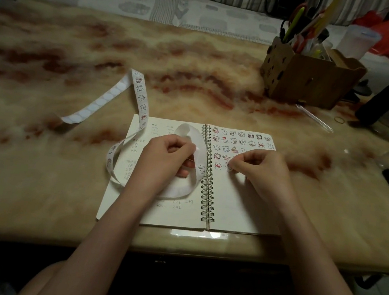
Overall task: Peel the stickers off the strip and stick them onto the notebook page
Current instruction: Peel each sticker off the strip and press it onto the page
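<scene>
— Hands?
— Noted: left hand (165, 158) curled round a loop of the strip (141, 97), held over the left page of the notebook (229, 212). Right hand (259, 169) curled too, fingertips pinching a sticker (228, 167) down at the right page, fifth row, just right of one already stuck.
— Advice for the step?
— Line up with the rows of stickers (243, 139) above. Lay one edge first, then rub flat toward the other. Keep the spacing even. Hold the strip slack, without tugging.
— Surroundings?
— Tail of the strip trailing far and left over the tabletop (62, 193), bare backing at its end. Far right: cardboard box (305, 77) of pens, a clear pen (313, 117), a rubber band (339, 119), all well apart from the page.
— Obstructions?
— Loop of strip close against the spiral binding (207, 173). Judged likely to snag there or flop onto the right page.
</scene>
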### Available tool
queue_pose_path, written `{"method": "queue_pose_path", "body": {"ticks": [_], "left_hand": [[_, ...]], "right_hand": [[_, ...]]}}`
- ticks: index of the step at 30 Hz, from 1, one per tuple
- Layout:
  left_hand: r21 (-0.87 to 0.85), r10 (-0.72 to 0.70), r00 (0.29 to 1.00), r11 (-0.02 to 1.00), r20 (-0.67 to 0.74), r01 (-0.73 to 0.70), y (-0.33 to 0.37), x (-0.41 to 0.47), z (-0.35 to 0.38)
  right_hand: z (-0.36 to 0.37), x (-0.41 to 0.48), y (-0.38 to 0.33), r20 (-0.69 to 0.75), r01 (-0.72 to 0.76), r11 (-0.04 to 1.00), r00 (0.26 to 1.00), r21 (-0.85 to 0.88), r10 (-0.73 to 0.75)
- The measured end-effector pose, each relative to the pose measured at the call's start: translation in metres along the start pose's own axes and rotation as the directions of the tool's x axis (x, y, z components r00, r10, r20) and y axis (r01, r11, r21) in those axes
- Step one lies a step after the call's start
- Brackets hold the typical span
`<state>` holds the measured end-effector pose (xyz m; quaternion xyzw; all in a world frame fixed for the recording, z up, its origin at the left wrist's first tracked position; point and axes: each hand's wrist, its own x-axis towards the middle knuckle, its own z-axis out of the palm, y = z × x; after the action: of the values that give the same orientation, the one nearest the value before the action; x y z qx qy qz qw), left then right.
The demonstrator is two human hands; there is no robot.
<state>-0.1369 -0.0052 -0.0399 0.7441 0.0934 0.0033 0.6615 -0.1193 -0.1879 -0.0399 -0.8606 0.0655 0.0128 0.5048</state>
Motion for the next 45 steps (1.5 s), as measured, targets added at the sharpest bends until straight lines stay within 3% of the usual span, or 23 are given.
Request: {"method": "queue_pose_path", "body": {"ticks": [11,19,33,42,45], "left_hand": [[0.008,0.006,1.0,1.0,-0.001,-0.006,-0.0001,-0.0015,0.0],[0.001,-0.001,1.0,1.0,-0.001,0.001,0.0003,-0.0006,0.0009],[0.02,0.001,1.0,1.0,-0.011,-0.001,-0.0029,0.001,0.0],[0.014,0.015,1.0,1.0,-0.007,-0.014,-0.0011,-0.001,-0.0001],[-0.017,0.038,0.999,0.999,0.0,-0.038,0.0017,-0.0027,0.0003]], "right_hand": [[0.0029,-0.0016,0.0003,-0.029,0.031,0.997,0.999,-0.074,-0.033],[0.0072,-0.002,0.0039,-0.077,0.082,0.971,0.992,-0.226,-0.102],[0.0024,-0.0001,0.0068,-0.076,0.085,0.979,0.992,-0.186,-0.101],[0.0051,0.0008,0.0055,-0.101,0.077,0.95,0.989,-0.301,-0.112],[0.0058,-0.0012,0.0025,-0.127,0.147,0.974,0.977,-0.173,-0.17]]}}
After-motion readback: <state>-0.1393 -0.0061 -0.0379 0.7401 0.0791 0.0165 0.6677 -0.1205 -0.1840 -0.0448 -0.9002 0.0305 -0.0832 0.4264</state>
